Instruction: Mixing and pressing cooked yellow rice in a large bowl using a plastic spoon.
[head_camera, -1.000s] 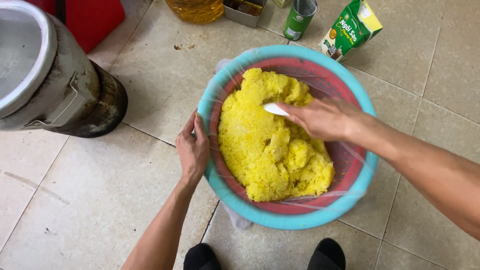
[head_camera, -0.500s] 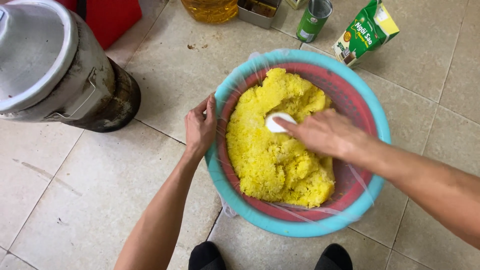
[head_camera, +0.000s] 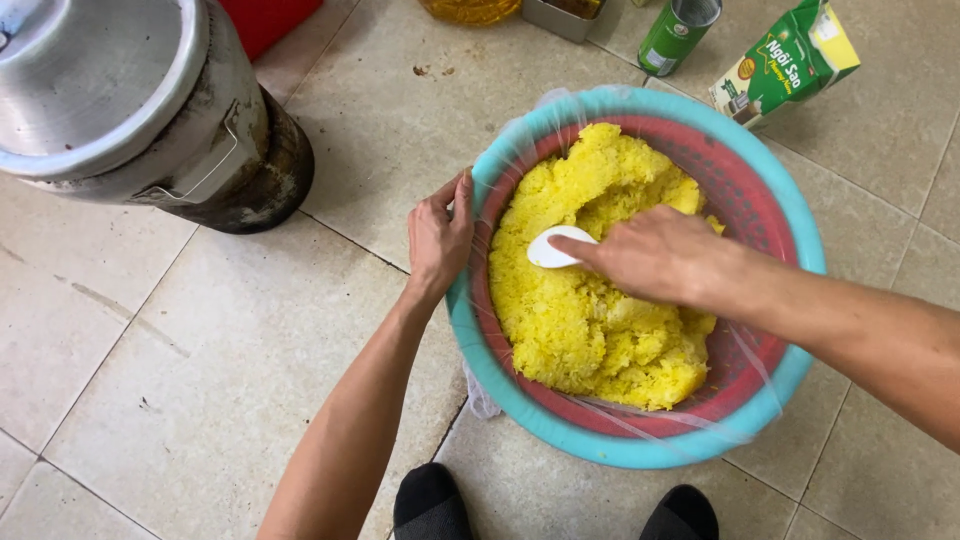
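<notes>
— Down on the tiled floor (head_camera: 150, 400), what have you got between your feet?

— My teal basin (head_camera: 800, 215), with a red basket (head_camera: 770, 225) nested inside it and a clear plastic sheet (head_camera: 530, 130) lining that. Yellow sticky rice (head_camera: 590, 330) is heaped in the middle.

— And your hands?

— My left hand (head_camera: 440, 235) lies against the basin's near rim, fingers together and curled over the edge. My right hand (head_camera: 655, 255) is closed on a white paddle (head_camera: 555, 247), its blade pressed onto the rice.

— Anything else around?

— A big metal pot (head_camera: 130, 110) stands well apart on my left. Beyond the basin are a green carton (head_camera: 785, 60) and a green can (head_camera: 672, 35).
</notes>
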